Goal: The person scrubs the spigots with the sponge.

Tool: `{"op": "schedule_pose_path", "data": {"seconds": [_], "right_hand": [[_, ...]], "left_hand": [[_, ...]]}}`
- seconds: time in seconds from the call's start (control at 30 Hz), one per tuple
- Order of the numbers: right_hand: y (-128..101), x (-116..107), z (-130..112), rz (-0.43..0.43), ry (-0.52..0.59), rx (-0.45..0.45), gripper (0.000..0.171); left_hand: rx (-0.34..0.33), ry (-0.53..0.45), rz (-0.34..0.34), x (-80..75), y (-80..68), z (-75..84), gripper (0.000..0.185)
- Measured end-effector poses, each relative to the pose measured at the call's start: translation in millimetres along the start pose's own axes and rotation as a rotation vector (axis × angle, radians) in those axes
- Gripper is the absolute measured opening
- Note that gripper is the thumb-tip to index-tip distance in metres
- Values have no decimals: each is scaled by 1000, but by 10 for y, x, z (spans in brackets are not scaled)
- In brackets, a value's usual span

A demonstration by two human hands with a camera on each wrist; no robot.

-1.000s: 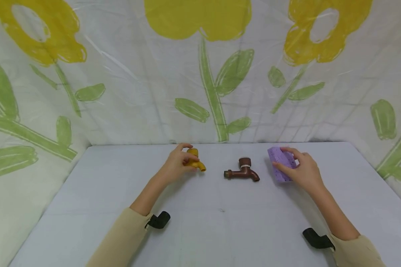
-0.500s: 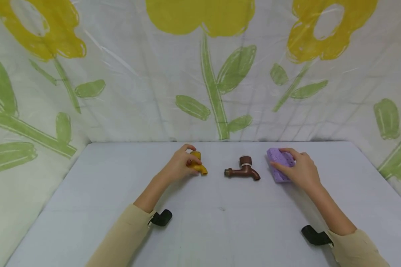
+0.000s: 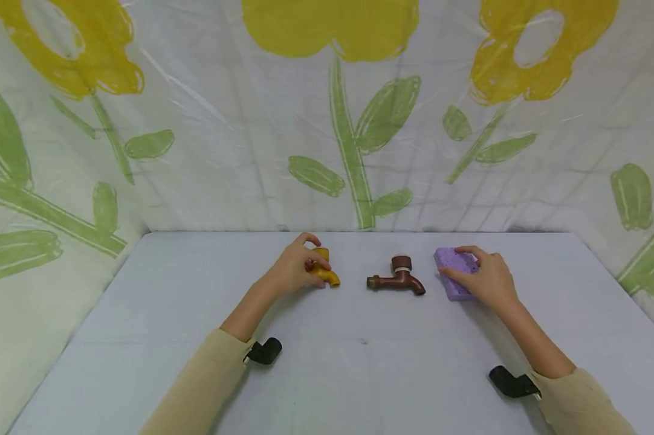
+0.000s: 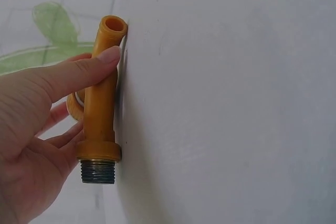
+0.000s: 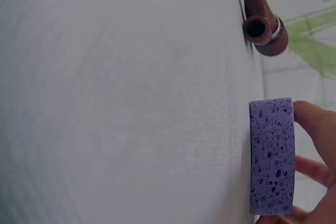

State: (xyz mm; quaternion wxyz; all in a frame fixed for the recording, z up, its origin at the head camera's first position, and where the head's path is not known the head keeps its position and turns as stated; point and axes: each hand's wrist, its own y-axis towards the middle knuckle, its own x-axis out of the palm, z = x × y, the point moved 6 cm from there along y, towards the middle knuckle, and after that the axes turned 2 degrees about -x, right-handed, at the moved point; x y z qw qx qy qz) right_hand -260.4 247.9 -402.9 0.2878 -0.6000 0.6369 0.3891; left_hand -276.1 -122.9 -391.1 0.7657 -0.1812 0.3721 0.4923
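My left hand (image 3: 294, 269) grips a yellow tap fitting (image 3: 324, 273) lying on the grey table (image 3: 327, 362). In the left wrist view the yellow fitting (image 4: 101, 103) shows a metal threaded end, with my thumb (image 4: 79, 72) pressed along its side. My right hand (image 3: 482, 278) holds a purple sponge (image 3: 453, 275) lying flat on the table, fingers over its top. In the right wrist view the sponge (image 5: 271, 156) lies against the table with my fingers (image 5: 315, 124) on its far face. A brown tap (image 3: 396, 279) lies between the two hands, untouched; its spout (image 5: 260, 22) shows in the right wrist view.
A plastic sheet (image 3: 327, 121) printed with yellow flowers and green leaves walls in the back and both sides of the table. Black wrist camera mounts (image 3: 264, 351) sit at each cuff. Bare table stretches toward me in front of the three objects.
The purple sponge has been lowered from tilted on edge to flat on the table under my right hand. My left hand has kept its grip on the yellow fitting, shifting slightly.
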Motion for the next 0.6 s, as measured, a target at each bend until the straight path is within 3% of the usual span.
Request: {"op": "schedule_pose_path", "data": {"seconds": [0.4, 0.6], "right_hand": [[-61, -82, 54, -86, 45, 37, 69], [-97, -222, 142, -111, 81, -76, 56]], "left_hand": [[20, -58, -22, -15, -56, -61, 38], [9, 18, 41, -129, -213, -66, 38]]}}
